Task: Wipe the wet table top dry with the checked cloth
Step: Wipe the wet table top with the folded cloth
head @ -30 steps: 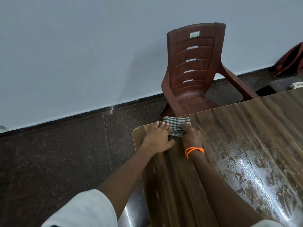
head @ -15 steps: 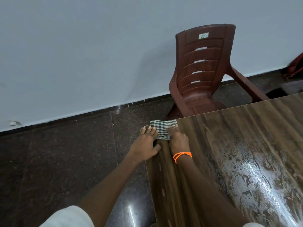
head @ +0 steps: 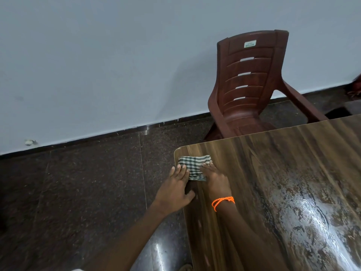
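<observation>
A folded green-and-white checked cloth [head: 192, 165] lies flat on the far left corner of the wood-grain table top [head: 273, 173]. My left hand [head: 176, 187] presses its near left part with straight fingers and hangs partly over the table's left edge. My right hand [head: 214, 178], with an orange band on the wrist, presses the cloth's near right part flat. Wet streaks and pooled water [head: 316, 216] shine on the right half of the table.
A dark red plastic armchair [head: 252, 85] stands just beyond the table's far edge, against a pale wall. Dark speckled stone floor [head: 78, 192] lies to the left of the table. A reddish bag shows at the far right edge.
Both hands have drawn the cloth back from the far edge, where it overhung, towards me along the left side. The view has shifted left.
</observation>
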A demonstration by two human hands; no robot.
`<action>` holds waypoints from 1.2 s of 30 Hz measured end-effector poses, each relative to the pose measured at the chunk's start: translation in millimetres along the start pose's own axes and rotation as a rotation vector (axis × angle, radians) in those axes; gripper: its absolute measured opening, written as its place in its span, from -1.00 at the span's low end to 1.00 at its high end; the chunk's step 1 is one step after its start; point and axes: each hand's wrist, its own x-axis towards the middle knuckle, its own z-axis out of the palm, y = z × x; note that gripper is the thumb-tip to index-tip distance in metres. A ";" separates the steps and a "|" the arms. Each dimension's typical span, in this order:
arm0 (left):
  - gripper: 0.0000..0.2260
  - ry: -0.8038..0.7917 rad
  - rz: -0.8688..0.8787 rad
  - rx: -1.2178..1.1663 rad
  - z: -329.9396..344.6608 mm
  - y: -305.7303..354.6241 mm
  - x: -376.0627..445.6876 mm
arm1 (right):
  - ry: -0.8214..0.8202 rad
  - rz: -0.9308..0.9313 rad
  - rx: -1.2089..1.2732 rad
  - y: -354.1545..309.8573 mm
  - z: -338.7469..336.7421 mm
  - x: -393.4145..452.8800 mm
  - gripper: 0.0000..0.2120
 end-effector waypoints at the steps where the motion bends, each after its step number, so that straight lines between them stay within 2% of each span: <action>1: -0.26 -0.004 0.021 0.017 -1.6 -0.3 6.2 | 0.022 0.026 -0.019 0.2 -0.5 -1.7 -0.59; 7: -0.33 0.019 0.104 0.093 -22.4 -8.1 54.9 | 0.125 0.191 -0.009 -13.6 -0.2 17.8 -0.60; 11: -0.35 0.041 0.033 0.124 -33.7 -22.0 58.4 | 0.106 0.119 -0.016 -25.3 1.3 48.0 -0.71; 14: -0.37 0.051 -0.034 0.072 -35.0 -28.2 48.6 | 0.043 0.080 -0.060 -30.8 7.9 60.7 -0.71; 17: -0.36 0.077 -0.072 0.049 -32.6 -26.5 36.9 | 0.065 0.039 -0.081 -34.4 14.2 51.7 -0.72; 25: -0.47 0.138 -0.067 0.057 -20.7 -1.7 -0.8 | -0.008 -0.043 -0.038 -23.8 19.8 -4.4 -0.57; 31: -0.26 0.062 -0.041 0.070 -3.3 17.7 -10.4 | -0.042 0.060 -0.059 -11.5 8.1 -28.8 -0.59; 36: -0.26 0.018 -0.035 0.103 -9.4 10.3 -1.3 | -0.012 0.099 -0.061 -33.2 6.0 -16.7 -0.62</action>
